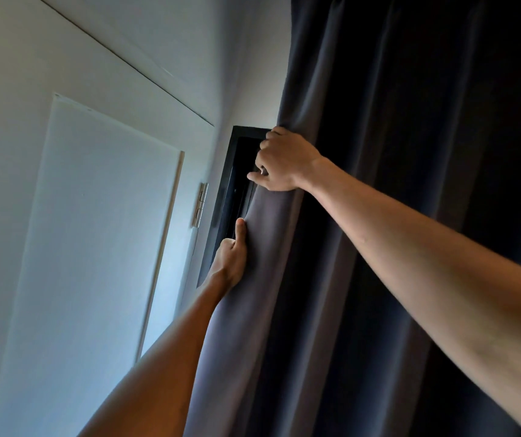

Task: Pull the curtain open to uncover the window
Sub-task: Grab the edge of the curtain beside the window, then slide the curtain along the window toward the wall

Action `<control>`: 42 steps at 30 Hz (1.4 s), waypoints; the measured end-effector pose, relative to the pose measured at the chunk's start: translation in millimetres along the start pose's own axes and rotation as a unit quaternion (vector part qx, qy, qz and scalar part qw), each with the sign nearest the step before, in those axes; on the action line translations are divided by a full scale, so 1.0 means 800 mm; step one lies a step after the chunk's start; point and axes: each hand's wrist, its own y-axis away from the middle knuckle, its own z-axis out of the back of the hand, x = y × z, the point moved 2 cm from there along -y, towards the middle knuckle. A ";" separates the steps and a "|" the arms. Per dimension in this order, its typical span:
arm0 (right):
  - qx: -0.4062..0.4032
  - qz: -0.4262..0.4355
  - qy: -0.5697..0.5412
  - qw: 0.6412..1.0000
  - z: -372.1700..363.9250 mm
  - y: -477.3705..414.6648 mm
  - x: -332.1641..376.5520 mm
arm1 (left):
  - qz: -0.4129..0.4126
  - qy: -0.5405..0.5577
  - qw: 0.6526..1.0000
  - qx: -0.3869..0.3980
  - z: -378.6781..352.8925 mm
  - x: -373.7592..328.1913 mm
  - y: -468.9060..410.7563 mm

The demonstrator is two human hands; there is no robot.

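Observation:
A dark grey curtain [379,152] hangs in heavy folds over the right half of the view. Its left edge runs down beside a black window frame [237,171], of which only a narrow strip shows. My right hand [284,162] is closed around the curtain's left edge, high up by the frame's top corner. My left hand [231,257] grips the same edge lower down, thumb pointing up along the fabric. The window glass is hidden behind the curtain.
A white panelled door [95,231] fills the left side, with a metal hinge [201,205] close to the window frame. A pale wall [253,74] rises between the door and the curtain.

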 end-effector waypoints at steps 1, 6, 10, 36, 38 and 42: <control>0.002 -0.005 -0.002 1.000 0.002 0.003 -0.003 | -0.010 -0.009 1.000 -0.003 0.002 -0.003 0.002; 0.017 -0.041 -0.031 0.999 0.015 0.043 -0.026 | -0.030 -0.027 0.999 0.004 -0.012 -0.022 0.012; 0.031 -0.079 -0.034 0.996 0.018 0.085 -0.053 | -0.035 -0.004 0.998 0.058 -0.059 -0.034 0.024; 0.111 -0.228 0.041 0.966 0.028 0.412 -0.245 | -0.046 0.003 0.971 0.236 -0.374 -0.199 0.203; 0.113 -0.252 0.061 0.959 0.030 0.440 -0.265 | -0.056 -0.004 0.968 0.245 -0.394 -0.218 0.221; 0.120 -0.280 0.079 0.949 0.049 0.503 -0.302 | -0.061 -0.018 0.959 0.276 -0.433 -0.257 0.254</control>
